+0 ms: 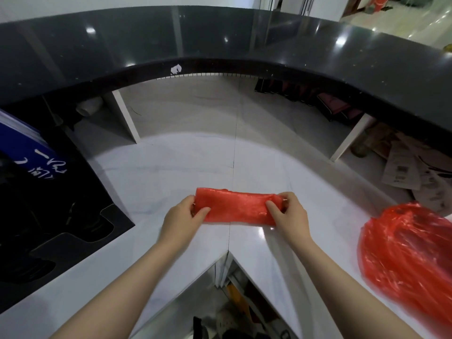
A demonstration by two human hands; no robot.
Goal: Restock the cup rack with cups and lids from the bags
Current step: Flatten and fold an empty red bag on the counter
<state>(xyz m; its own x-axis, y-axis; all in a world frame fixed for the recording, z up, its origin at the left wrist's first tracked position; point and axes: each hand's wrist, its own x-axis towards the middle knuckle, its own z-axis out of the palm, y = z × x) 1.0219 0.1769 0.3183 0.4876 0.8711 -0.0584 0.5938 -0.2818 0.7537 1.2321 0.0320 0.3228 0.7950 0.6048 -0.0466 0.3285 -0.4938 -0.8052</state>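
Left hand & right hand, each grip pinching folded red bag ends (long axis L-R), white counter

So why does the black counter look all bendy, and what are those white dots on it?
Head view: the wide-angle lens bows the dark counter into a curve; the white dots are lights' glare on its shiny top. The crumpled red bag at the right edge looks smeared, while the folded red bag stays sharp.
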